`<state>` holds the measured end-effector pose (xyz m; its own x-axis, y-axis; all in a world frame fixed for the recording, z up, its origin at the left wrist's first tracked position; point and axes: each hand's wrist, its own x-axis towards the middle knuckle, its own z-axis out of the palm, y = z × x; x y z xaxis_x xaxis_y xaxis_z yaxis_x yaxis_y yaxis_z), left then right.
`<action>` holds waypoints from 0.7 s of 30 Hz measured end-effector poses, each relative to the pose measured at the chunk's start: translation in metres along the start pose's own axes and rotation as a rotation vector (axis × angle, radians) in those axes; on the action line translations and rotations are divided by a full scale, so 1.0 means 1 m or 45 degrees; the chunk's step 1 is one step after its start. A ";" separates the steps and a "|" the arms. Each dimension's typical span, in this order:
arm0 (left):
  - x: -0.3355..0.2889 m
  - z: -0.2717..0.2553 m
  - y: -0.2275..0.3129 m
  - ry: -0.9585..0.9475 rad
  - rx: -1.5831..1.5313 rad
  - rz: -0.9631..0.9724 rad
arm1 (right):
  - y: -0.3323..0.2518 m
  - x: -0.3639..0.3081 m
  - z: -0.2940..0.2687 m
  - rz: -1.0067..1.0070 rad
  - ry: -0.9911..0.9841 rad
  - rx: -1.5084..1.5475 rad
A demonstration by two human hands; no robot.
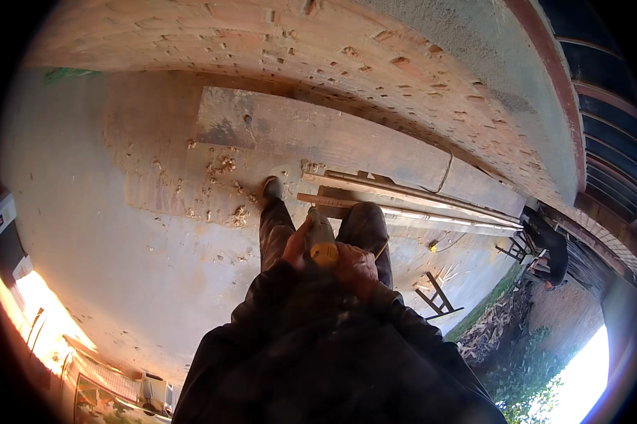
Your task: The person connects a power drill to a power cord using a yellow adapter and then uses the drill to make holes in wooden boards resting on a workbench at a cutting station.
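In the middle of the frame, the left hand (296, 249) curls round the left flank of a yellow-and-grey power tool (323, 244), its forearm rising from the lower edge. The tool sits between both hands, nose toward the top of the frame, near the left ends of long narrow wooden boards (431, 214). The right hand (357, 263) is set against the tool's right side, wrist bent inward; how far its fingers close cannot be told.

Across the room, from the left: bright light at the lower left, then a worn grey floor (106, 240) scattered with pale wood shavings (223, 166). A broad plank (290, 120) lies along the foot of a rough brick wall (262, 42) arching over the top. The narrow boards run right from the centre, below the plank. At lower right of centre stands a dark trestle (439, 297); at the far right another person (550, 247) bends over, above green foliage (502, 381).
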<state>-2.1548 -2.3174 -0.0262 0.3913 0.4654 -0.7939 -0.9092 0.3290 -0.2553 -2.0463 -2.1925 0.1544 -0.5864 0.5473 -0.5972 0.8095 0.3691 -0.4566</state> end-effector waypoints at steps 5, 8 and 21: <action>-0.025 0.044 0.009 -0.160 -0.233 -0.119 | 0.014 0.006 0.008 -0.082 0.027 0.029; -0.027 0.049 0.010 -0.104 -0.253 -0.105 | 0.011 0.014 0.002 -0.078 -0.044 -0.009; -0.056 0.085 0.014 0.127 -0.015 0.260 | 0.012 0.023 0.010 -0.021 -0.055 -0.013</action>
<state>-2.1769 -2.2689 0.0617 0.1837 0.4374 -0.8803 -0.9699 0.2264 -0.0899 -2.0500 -2.1835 0.1285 -0.6004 0.5079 -0.6177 0.7997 0.3856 -0.4603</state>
